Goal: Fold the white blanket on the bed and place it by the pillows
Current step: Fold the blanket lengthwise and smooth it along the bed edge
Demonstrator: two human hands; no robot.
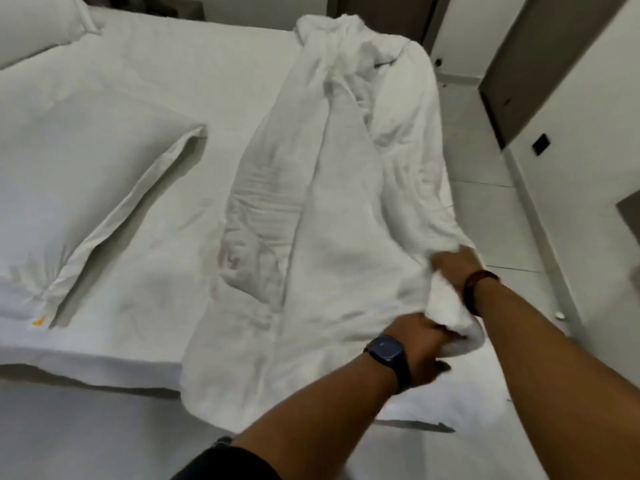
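The white blanket lies bunched in a long strip along the right side of the bed, its near end hanging over the front edge. My left hand, with a dark watch on the wrist, grips a rolled bit of the blanket's near right corner. My right hand, a reddish band at the wrist, clutches the blanket's right edge just beyond it. A white pillow lies on the left of the bed, and a second pillow sits at the far left corner.
To the right of the bed is a strip of pale tiled floor, bounded by white walls and grey-brown door panels. A black wall plate is on the right wall. The bed's front edge runs low across the left of the view.
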